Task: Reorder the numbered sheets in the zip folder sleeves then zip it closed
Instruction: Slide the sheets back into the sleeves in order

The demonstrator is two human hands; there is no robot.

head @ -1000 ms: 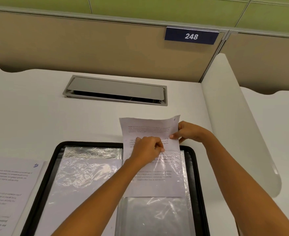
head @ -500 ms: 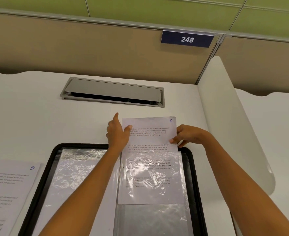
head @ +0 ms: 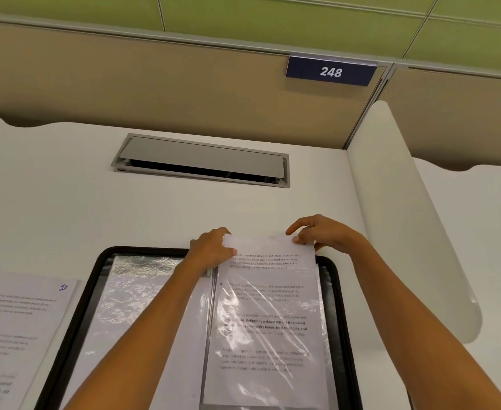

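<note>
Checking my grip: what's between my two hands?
The top edge of the sheet, which left hand and right hand pinch at its corners; head view.

Forearms enter from 7 and 5 o'clock; left hand (head: 212, 250) and right hand (head: 323, 235) pinch the sheet (head: 270, 247) at its top corners.

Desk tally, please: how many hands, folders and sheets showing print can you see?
Hands: 2, left hand, right hand
Folder: 1
Sheets showing print: 2, held sheet, sheet marked 10
Total: 5
</note>
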